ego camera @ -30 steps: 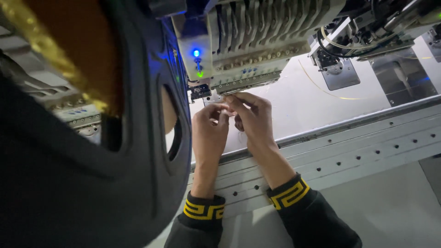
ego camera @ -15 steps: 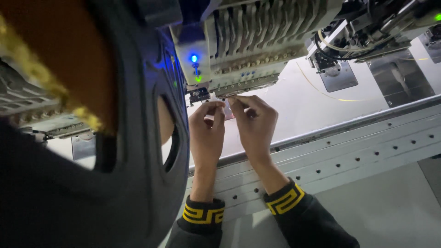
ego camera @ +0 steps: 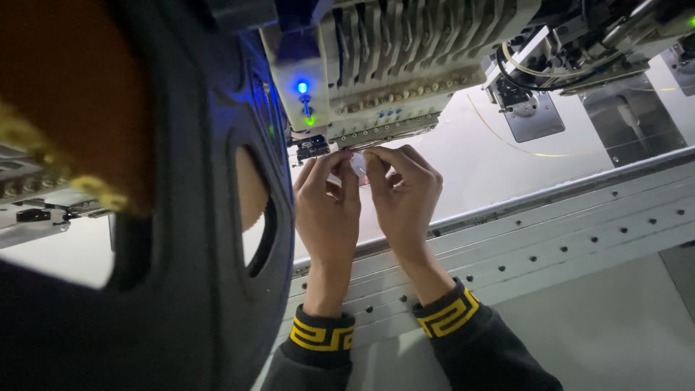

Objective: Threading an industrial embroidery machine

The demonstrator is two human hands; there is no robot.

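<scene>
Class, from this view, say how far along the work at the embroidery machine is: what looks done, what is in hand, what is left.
Done: the machine head is lit, blue light on. In hand: left hand and right hand meet at the needle row, pinching something too small to identify. Left: both hands are at the needles; the pale fabric beneath shows no stitched pattern.

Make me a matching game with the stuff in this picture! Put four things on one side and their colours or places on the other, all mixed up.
Things:
1. small light
2. cuffs
3. hands
4. rail

Colours or places:
A. grey metal with rows of bolt holes
B. glowing blue
C. black with a yellow pattern
D. fingertips together just under the machine head

Right pairs: 1-B, 2-C, 3-D, 4-A
</scene>
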